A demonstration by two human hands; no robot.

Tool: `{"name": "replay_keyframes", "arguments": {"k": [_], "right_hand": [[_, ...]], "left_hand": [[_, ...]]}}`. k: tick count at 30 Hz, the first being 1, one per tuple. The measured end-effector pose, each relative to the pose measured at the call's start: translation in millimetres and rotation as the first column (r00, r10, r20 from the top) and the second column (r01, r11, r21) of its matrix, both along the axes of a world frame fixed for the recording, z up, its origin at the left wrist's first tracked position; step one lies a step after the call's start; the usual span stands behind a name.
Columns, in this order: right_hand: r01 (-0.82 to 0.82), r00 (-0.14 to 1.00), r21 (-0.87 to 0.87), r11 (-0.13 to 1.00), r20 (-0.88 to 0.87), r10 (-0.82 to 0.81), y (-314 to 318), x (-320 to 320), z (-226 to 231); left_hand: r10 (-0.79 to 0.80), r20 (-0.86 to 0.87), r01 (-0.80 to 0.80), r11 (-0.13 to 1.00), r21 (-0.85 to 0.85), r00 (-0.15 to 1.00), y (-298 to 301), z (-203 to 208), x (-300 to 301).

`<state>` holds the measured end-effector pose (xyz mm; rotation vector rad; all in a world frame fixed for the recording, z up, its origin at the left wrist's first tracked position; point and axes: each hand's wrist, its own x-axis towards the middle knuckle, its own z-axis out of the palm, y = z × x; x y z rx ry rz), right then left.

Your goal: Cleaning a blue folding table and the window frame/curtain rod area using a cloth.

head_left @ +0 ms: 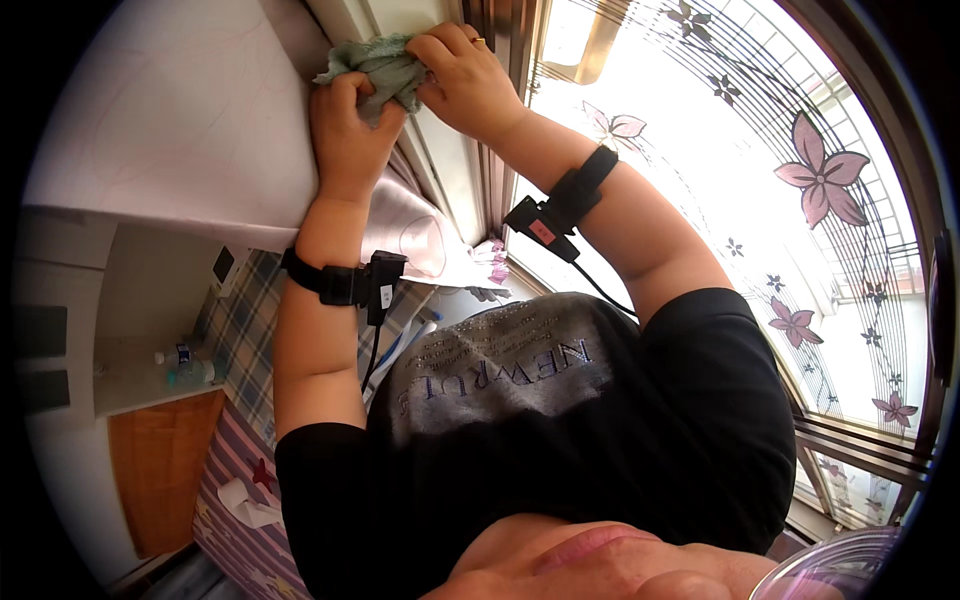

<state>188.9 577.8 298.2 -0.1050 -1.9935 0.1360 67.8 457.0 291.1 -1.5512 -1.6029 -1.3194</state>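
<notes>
A crumpled grey-green cloth (378, 68) is bunched up at the top of the view, in front of a pale frame or ledge (450, 160). My left hand (352, 135) grips its lower left part with bent fingers and thumb. From the right, my right hand (468, 85) pinches the cloth's other side, a ring on one finger. Both arms are raised and stretched forward, each with a black strap and a small black device on the forearm. Parts of the cloth inside the fingers are hidden.
At right stands a bright glass window (700, 200) with flower patterns and a dark frame. A pale pinkish cover (170, 110) fills the upper left. Lower left, a plastic bottle (190, 372) lies near a wooden panel (160, 470) and a striped cloth (225, 540).
</notes>
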Motion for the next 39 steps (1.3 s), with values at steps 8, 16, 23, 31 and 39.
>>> {"name": "replay_keyframes", "arguments": {"k": [8,16,23,31,39], "right_hand": [[0.061,0.997,-0.056,0.997,-0.048,-0.064,-7.1,7.8,-1.2],[-0.047,0.997,-0.12,0.992,-0.06,0.04,1.3,-2.2,-17.6],[0.053,0.998,-0.12,0.991,0.027,-0.05,-5.5,-2.7,-45.4],[0.015,0.999,-0.114,0.993,0.051,-0.009,-3.9,5.6,-32.5],[-0.007,0.976,-0.33,0.944,0.204,0.078,-16.0,9.4,-41.8]], "left_hand": [[0.136,-0.226,-0.142,0.99,-0.01,0.965,-13.1,9.1,5.8],[0.012,0.017,-0.009,0.987,-0.162,1.0,-4.9,-4.5,1.3],[0.014,0.085,0.005,0.974,-0.226,0.996,-7.8,-23.4,1.3],[0.063,0.1,-0.034,0.963,-0.269,0.993,-15.1,-19.1,6.5],[0.081,0.109,-0.047,0.959,-0.281,0.991,-17.4,-37.0,2.6]]}}
